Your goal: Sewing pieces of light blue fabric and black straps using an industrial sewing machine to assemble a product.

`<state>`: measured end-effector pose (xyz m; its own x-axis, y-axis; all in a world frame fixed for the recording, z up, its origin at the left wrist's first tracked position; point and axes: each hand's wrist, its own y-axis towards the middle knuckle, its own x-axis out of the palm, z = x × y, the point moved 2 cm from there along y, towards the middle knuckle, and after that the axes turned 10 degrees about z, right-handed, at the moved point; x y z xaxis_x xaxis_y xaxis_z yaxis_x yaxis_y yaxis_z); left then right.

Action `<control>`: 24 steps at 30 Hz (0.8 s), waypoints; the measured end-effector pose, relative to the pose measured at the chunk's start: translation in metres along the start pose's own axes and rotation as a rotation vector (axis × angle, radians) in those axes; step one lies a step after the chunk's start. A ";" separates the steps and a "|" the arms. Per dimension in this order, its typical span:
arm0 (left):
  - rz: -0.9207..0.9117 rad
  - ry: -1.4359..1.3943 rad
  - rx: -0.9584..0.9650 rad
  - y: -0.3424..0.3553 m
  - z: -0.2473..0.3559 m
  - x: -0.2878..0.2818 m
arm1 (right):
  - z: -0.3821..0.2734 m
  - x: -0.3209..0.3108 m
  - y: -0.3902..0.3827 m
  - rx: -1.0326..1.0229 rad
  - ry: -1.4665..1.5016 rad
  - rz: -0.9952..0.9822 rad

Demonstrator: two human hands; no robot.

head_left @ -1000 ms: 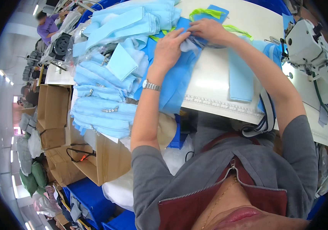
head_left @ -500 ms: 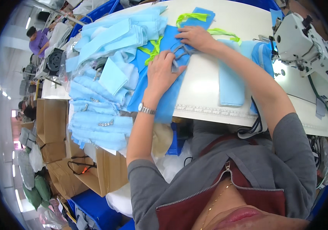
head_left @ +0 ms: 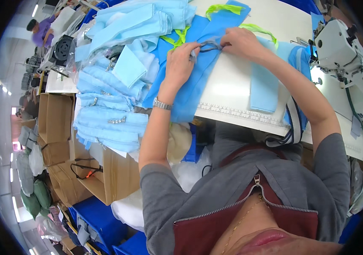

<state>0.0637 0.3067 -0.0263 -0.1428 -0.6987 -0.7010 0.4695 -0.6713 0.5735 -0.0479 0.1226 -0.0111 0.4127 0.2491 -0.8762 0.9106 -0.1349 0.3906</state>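
Note:
A dark grey strip of webbing or tape (head_left: 209, 45) spans the gap between my two hands, over a sheet of bright blue fabric (head_left: 185, 95). My left hand (head_left: 180, 63) is closed on the strip's left end, with a pale bit of material showing by the fingertips. At the other end, my right hand (head_left: 242, 41) pinches the strip between thumb and fingers. Lime-green ribbons lie around them: one (head_left: 223, 9) beyond the hands, another (head_left: 178, 37) beside my left hand, and a third (head_left: 260, 32) past my right.
Light blue fabric pieces (head_left: 135, 21) and zippered ones (head_left: 109, 121) pile up at left. A folded light blue panel (head_left: 264, 91) lies on the white table (head_left: 219, 87), right of centre. The sewing machine (head_left: 343, 49) stands far right; a striped strap (head_left: 292, 121) hangs over the near edge.
My hands have drawn apart, the right one moving right, and the grey strip now stretches between them instead of lying bunched. The whole view has shifted slightly.

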 end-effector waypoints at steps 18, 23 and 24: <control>0.070 0.112 0.071 0.001 0.004 0.016 | -0.017 0.015 -0.015 0.172 0.316 -0.266; 0.141 -0.412 -0.325 0.000 -0.011 0.013 | -0.030 0.006 -0.027 0.133 0.166 0.012; 0.141 -0.414 -0.326 0.002 -0.010 0.012 | -0.031 0.003 -0.029 0.132 0.160 0.078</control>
<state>0.0714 0.2997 -0.0376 -0.3591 -0.8596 -0.3633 0.7453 -0.4985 0.4428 -0.0720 0.1568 -0.0161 0.4895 0.3802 -0.7847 0.8695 -0.2814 0.4060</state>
